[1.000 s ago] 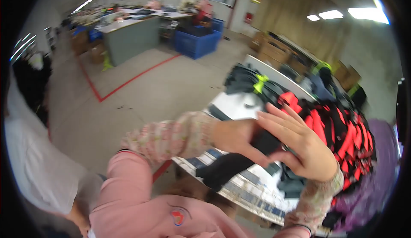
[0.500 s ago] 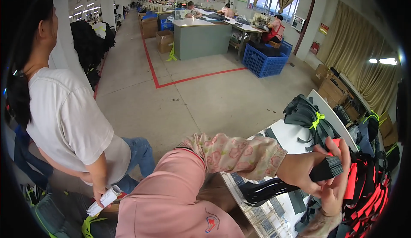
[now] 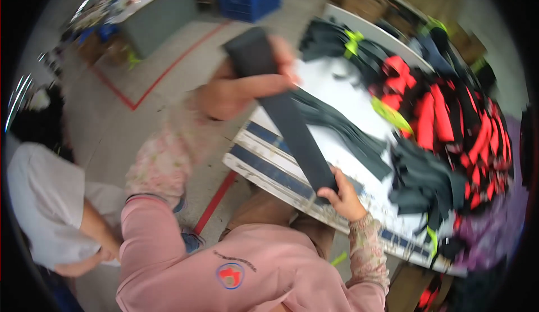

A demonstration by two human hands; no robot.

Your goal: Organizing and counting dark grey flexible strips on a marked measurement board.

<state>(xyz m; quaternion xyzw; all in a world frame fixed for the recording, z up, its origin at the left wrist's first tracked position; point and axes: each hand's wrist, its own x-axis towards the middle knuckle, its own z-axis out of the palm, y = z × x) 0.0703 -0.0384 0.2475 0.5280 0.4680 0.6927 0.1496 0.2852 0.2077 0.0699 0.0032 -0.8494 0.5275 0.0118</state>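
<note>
A flat stack of dark fabric strips (image 3: 297, 140) stretches slantwise between my two hands, above the front edge of a white table (image 3: 320, 70). My left hand (image 3: 241, 87), somewhat blurred, is raised and wrapped round the upper end. At the lower end, my right hand (image 3: 345, 197) pinches the stack between thumb and fingers. More dark grey-green strips (image 3: 353, 135) lie loose on the table just beyond. A rumpled heap of the same grey-green strips (image 3: 424, 171) sits to the right of my right hand.
At the table's back, a dark bundle (image 3: 323, 39) has a yellow-green tie (image 3: 352, 42). Red and black pieces (image 3: 435, 110) are piled on the right. A person in a white shirt (image 3: 50, 205) is close on my left. A blue crate (image 3: 250, 0) stands beyond on the floor.
My view has swung down and right. Both hands were together round the bundle at the right; now they are apart, the left raised leftward, with the strips stretched between them.
</note>
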